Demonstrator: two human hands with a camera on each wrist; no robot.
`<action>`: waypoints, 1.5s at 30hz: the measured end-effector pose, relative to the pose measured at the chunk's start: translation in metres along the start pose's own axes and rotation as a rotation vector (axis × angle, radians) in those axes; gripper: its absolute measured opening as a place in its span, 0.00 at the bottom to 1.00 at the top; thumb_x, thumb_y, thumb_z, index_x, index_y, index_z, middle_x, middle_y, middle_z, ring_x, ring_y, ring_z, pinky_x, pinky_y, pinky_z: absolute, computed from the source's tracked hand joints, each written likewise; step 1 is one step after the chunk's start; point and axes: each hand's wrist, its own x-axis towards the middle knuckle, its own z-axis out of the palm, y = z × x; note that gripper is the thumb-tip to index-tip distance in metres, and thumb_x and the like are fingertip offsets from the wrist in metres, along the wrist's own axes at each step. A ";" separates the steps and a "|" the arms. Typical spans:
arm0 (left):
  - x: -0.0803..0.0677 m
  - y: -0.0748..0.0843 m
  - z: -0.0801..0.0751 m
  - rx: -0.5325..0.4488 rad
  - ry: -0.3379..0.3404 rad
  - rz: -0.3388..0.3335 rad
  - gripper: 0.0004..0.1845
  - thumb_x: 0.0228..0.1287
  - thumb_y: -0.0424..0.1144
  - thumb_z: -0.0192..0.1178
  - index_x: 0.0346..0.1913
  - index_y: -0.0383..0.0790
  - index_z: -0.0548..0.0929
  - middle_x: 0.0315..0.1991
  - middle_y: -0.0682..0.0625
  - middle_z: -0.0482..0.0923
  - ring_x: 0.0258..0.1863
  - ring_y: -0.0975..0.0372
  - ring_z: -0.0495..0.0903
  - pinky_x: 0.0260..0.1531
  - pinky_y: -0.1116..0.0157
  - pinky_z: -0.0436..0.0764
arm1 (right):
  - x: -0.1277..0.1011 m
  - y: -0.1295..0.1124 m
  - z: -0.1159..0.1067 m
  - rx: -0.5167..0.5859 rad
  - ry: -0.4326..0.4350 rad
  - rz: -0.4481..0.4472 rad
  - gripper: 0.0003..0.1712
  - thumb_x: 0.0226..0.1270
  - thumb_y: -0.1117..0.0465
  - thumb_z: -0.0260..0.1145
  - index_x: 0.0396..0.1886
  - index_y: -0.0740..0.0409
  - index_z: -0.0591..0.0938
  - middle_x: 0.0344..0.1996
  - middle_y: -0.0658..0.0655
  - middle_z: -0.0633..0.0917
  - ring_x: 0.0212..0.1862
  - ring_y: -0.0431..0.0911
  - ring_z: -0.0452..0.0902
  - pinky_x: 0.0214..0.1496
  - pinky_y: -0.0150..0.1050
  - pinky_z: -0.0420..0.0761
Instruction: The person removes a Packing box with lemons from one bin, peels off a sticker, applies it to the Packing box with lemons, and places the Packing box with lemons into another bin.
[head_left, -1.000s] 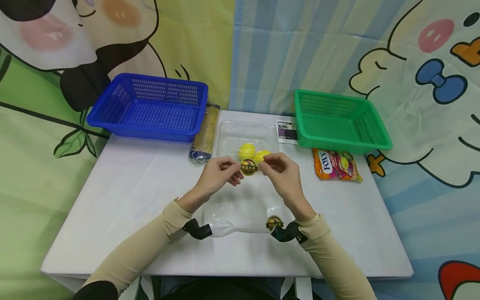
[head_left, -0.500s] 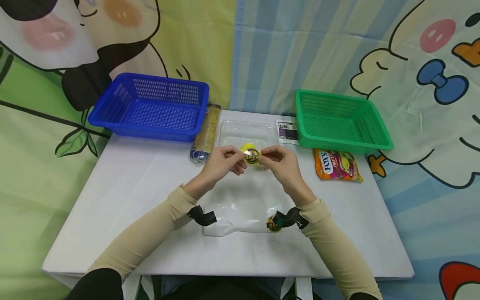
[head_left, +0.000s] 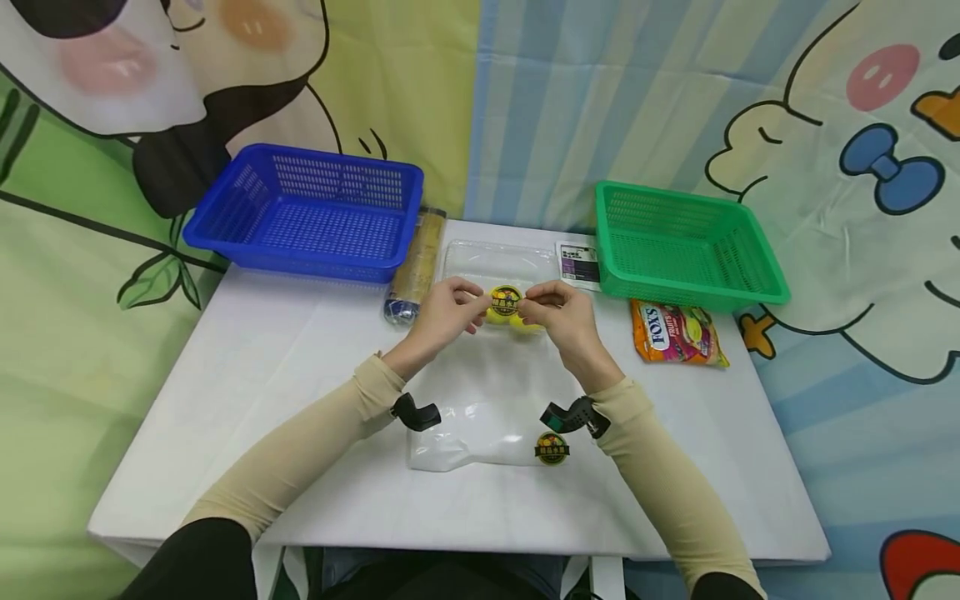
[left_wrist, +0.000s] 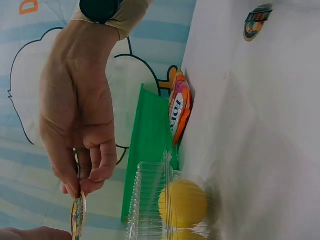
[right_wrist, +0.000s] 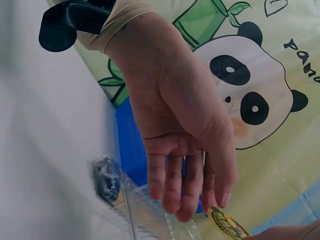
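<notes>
A round black-and-gold label sticker (head_left: 505,300) is stretched between both hands, above a clear plastic clamshell box (head_left: 498,261). My left hand (head_left: 447,313) pinches its left edge with thumb and fingertips; my right hand (head_left: 564,321) pinches the right edge. The left wrist view shows the sticker almost edge-on, apart from the box, with the right hand (left_wrist: 82,105) above it. In the right wrist view the left hand (right_wrist: 175,120) grips its tip. Inside the box lie yellow round fruits (left_wrist: 184,204), partly hidden in the head view by the sticker and hands.
A clear plastic sheet (head_left: 480,400) lies in front, with a second round sticker (head_left: 552,448) at its corner. A blue basket (head_left: 315,225) and a long wrapped package (head_left: 416,267) are at left. A green basket (head_left: 690,242), Fox's candy bag (head_left: 678,333) and printed packet (head_left: 579,265) are at right.
Both hands have moved forward with the sticker, from the near side of the fruits to over them. The sticker stays pinched between them. The baskets and packages stay put.
</notes>
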 end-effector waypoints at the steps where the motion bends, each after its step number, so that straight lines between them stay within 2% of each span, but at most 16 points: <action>1: 0.002 -0.001 -0.001 -0.023 0.013 -0.003 0.13 0.71 0.39 0.66 0.50 0.33 0.84 0.40 0.33 0.88 0.37 0.40 0.88 0.39 0.49 0.90 | 0.001 0.000 0.001 0.000 -0.004 -0.002 0.16 0.69 0.69 0.72 0.52 0.72 0.81 0.38 0.56 0.85 0.34 0.46 0.86 0.56 0.55 0.87; 2: 0.004 -0.001 -0.001 -0.045 0.023 -0.004 0.12 0.71 0.38 0.66 0.49 0.33 0.84 0.39 0.34 0.88 0.35 0.43 0.88 0.39 0.51 0.90 | 0.002 0.000 0.001 0.004 -0.008 -0.003 0.16 0.68 0.70 0.71 0.53 0.73 0.81 0.38 0.56 0.85 0.34 0.46 0.86 0.57 0.57 0.86; 6: 0.011 -0.001 -0.002 -0.111 0.048 -0.010 0.08 0.70 0.33 0.67 0.47 0.32 0.85 0.38 0.42 0.86 0.34 0.51 0.87 0.36 0.62 0.89 | 0.008 0.001 0.002 0.018 -0.011 -0.005 0.17 0.69 0.71 0.71 0.53 0.74 0.80 0.36 0.55 0.85 0.35 0.46 0.87 0.54 0.52 0.88; 8: 0.014 0.000 -0.002 -0.117 0.051 -0.012 0.09 0.69 0.32 0.67 0.48 0.31 0.85 0.37 0.44 0.85 0.37 0.47 0.87 0.35 0.66 0.88 | 0.012 0.003 0.002 0.025 -0.006 -0.007 0.16 0.69 0.71 0.70 0.52 0.73 0.80 0.35 0.54 0.85 0.35 0.48 0.87 0.53 0.51 0.89; 11: 0.018 0.002 -0.002 -0.105 0.057 -0.009 0.11 0.67 0.31 0.67 0.49 0.30 0.84 0.35 0.46 0.85 0.39 0.43 0.86 0.35 0.66 0.88 | 0.018 0.005 0.001 0.022 0.004 -0.012 0.14 0.69 0.71 0.71 0.51 0.73 0.81 0.35 0.54 0.85 0.35 0.50 0.87 0.50 0.47 0.90; 16: 0.031 0.003 -0.001 -0.039 0.073 0.002 0.11 0.67 0.31 0.67 0.49 0.31 0.84 0.34 0.47 0.86 0.35 0.47 0.87 0.35 0.64 0.87 | 0.030 0.007 0.001 -0.014 0.044 0.000 0.13 0.68 0.69 0.72 0.49 0.69 0.82 0.35 0.55 0.85 0.33 0.48 0.87 0.44 0.37 0.89; 19: 0.040 0.002 0.000 0.010 0.068 -0.006 0.10 0.67 0.32 0.67 0.48 0.33 0.84 0.35 0.46 0.86 0.38 0.43 0.87 0.39 0.57 0.88 | 0.038 0.006 0.002 -0.042 0.078 0.008 0.11 0.68 0.68 0.72 0.47 0.67 0.83 0.35 0.55 0.86 0.33 0.49 0.87 0.47 0.41 0.90; 22: 0.051 0.002 0.000 0.073 0.063 -0.003 0.09 0.67 0.31 0.66 0.48 0.34 0.83 0.36 0.44 0.86 0.41 0.40 0.86 0.41 0.50 0.88 | 0.047 0.007 0.002 -0.066 0.105 0.010 0.11 0.67 0.69 0.73 0.47 0.67 0.83 0.35 0.56 0.86 0.36 0.54 0.88 0.50 0.47 0.90; 24: 0.059 0.001 0.000 0.124 0.062 0.007 0.10 0.67 0.31 0.64 0.49 0.33 0.84 0.36 0.43 0.86 0.39 0.41 0.86 0.39 0.51 0.87 | 0.054 0.008 0.003 -0.075 0.119 0.014 0.12 0.67 0.69 0.72 0.47 0.67 0.83 0.35 0.56 0.86 0.41 0.59 0.88 0.53 0.51 0.89; 28: 0.069 0.000 0.001 0.223 0.067 0.008 0.11 0.67 0.33 0.64 0.51 0.34 0.84 0.37 0.44 0.86 0.36 0.48 0.86 0.31 0.62 0.82 | 0.065 0.011 0.005 -0.057 0.134 0.034 0.12 0.67 0.70 0.72 0.48 0.68 0.83 0.33 0.57 0.87 0.47 0.65 0.87 0.56 0.55 0.87; 34: 0.073 -0.001 0.003 0.300 0.120 -0.008 0.07 0.70 0.37 0.63 0.45 0.38 0.84 0.41 0.45 0.83 0.39 0.56 0.81 0.36 0.64 0.79 | 0.072 0.013 0.008 -0.036 0.137 0.053 0.14 0.66 0.70 0.72 0.50 0.70 0.82 0.32 0.55 0.87 0.42 0.60 0.89 0.54 0.51 0.89; 40: 0.078 0.002 0.002 0.201 0.098 0.011 0.05 0.69 0.33 0.65 0.43 0.35 0.87 0.37 0.43 0.85 0.32 0.57 0.83 0.34 0.64 0.82 | 0.077 0.009 0.007 0.001 0.147 0.021 0.19 0.66 0.72 0.73 0.54 0.75 0.81 0.31 0.54 0.86 0.44 0.61 0.89 0.47 0.42 0.90; 45: 0.081 0.003 0.004 0.181 0.095 -0.004 0.04 0.67 0.31 0.67 0.42 0.37 0.87 0.36 0.44 0.86 0.30 0.58 0.83 0.31 0.66 0.82 | 0.080 0.010 0.007 -0.013 0.148 0.036 0.20 0.65 0.72 0.73 0.54 0.75 0.81 0.31 0.54 0.86 0.34 0.48 0.88 0.42 0.38 0.90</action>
